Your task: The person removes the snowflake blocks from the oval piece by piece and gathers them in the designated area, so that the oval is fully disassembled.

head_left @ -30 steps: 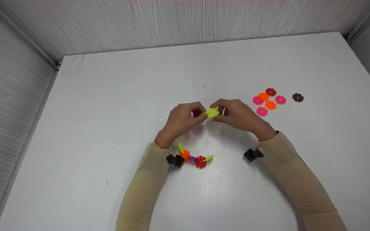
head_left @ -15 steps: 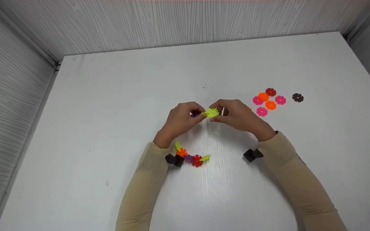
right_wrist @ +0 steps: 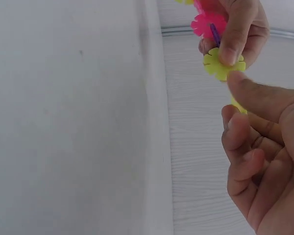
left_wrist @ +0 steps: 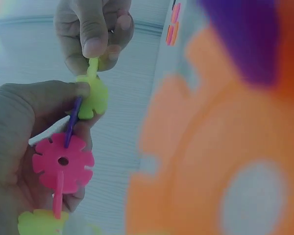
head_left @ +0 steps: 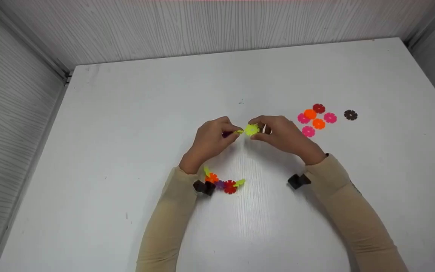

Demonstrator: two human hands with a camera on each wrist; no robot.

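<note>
My left hand pinches a yellow notched flower disc between thumb and fingers. This disc ends a linked chain; a purple disc and a pink disc follow it. Between right thumb and fingers, my right hand holds another yellow disc, facing up in the head view and edge-on in the left wrist view. The two yellow discs are very close; I cannot tell whether they touch. Lower in the chain, an orange disc and a red disc show beside the left wrist.
Loose discs lie on the white table to the right, among them a red disc, an orange disc and a pink disc. A dark brown disc sits apart. A grey wood-grain panel stands behind the table.
The two yellow discs, overlapping earlier in the head view, now show slightly apart there. My left hand has shifted a little left and turned its disc edge-on; the lower chain has swung left and up.
</note>
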